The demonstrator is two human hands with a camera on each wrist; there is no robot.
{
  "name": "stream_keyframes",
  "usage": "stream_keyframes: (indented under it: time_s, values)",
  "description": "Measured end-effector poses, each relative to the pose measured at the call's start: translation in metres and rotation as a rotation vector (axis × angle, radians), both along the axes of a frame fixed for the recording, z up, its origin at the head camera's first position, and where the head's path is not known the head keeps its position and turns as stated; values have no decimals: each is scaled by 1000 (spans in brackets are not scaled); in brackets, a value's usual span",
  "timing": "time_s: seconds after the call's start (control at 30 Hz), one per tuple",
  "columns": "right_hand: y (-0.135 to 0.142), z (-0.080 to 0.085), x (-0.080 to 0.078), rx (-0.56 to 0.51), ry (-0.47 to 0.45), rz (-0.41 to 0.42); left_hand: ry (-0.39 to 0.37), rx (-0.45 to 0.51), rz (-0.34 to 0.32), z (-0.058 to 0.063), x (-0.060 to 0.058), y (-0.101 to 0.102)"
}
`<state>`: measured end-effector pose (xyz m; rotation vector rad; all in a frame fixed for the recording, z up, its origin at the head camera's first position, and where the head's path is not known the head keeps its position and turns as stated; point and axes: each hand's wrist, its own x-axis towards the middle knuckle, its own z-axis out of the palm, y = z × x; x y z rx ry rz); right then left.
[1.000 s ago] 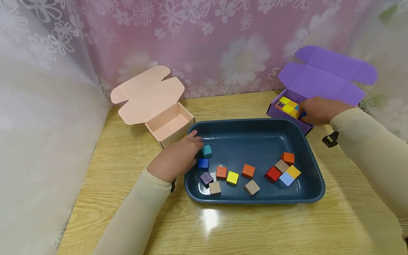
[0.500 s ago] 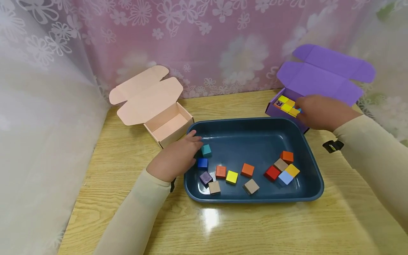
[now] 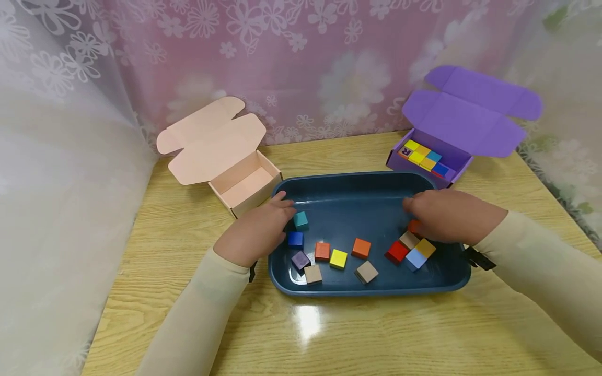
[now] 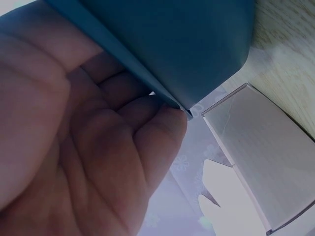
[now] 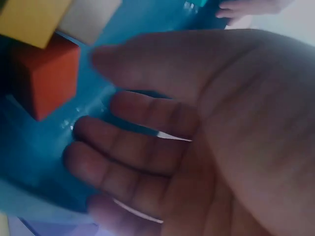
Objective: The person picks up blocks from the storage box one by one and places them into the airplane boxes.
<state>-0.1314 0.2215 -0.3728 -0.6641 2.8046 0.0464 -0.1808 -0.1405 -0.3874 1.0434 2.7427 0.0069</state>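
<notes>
My left hand (image 3: 254, 235) hooks its fingers over the left rim of a dark blue tray (image 3: 348, 209), with its palm along the tray's outer wall in the left wrist view. Close to those fingers lie a teal cube (image 3: 301, 220) and a blue cube (image 3: 296, 239). My right hand (image 3: 447, 215) reaches over the tray's right side, fingers spread and nothing between them. Just ahead of its thumb in the right wrist view is an orange-red cube (image 5: 49, 73), partly covered by the hand in the head view. Tan, red, light blue and yellow-orange cubes cluster beside it.
A purple box (image 3: 458, 159), lid raised, holds several colored cubes behind the tray's right end. Back left stands an opened peach box (image 3: 246, 183) with nothing inside. More cubes, including a yellow one (image 3: 338, 259), lie along the tray's front. Flowered curtains hang behind.
My right hand has left the purple box and come down toward me over the tray's right side, uncovering a blue cube in the box. The left hand stays on the rim.
</notes>
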Motion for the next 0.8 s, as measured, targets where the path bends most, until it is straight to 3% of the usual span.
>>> stream_keyframes:
  time_s: [0.23, 0.53, 0.7, 0.8]
  values:
    - [0, -13, -2, 20, -4, 36, 4, 0, -4, 1, 0, 0]
    - [-5, -14, -11, 65, -21, 54, 0, -4, 9, 1, 0, -1]
    - [-6, -4, -18, 53, 25, 69, -4, -1, -1, 0, 0, 0]
    - [6, 13, -27, 27, 130, 33, -3, 3, -9, 0, -1, 0]
